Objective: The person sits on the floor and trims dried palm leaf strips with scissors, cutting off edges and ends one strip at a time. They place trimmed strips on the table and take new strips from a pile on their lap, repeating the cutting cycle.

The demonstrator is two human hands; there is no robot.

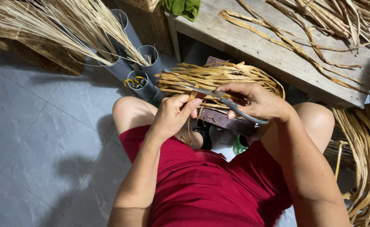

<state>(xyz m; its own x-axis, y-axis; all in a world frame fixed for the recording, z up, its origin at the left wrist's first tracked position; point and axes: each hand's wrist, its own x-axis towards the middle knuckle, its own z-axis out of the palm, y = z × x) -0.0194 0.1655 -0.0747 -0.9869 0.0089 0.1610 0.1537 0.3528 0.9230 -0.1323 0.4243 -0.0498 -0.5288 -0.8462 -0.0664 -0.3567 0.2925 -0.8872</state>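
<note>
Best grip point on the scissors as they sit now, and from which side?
Grip the scissors at the looped handles nearest the body, where the right hand already closes on them. Come from the person's right: the blades point left toward the left hand and the brown strip it pinches, leaving the handle end free.

Left hand (173, 115) pinching a dried fibre strip (190, 110), right hand (256, 102) working scissors (227, 103), fibre bundle (218, 77) behind
</note>
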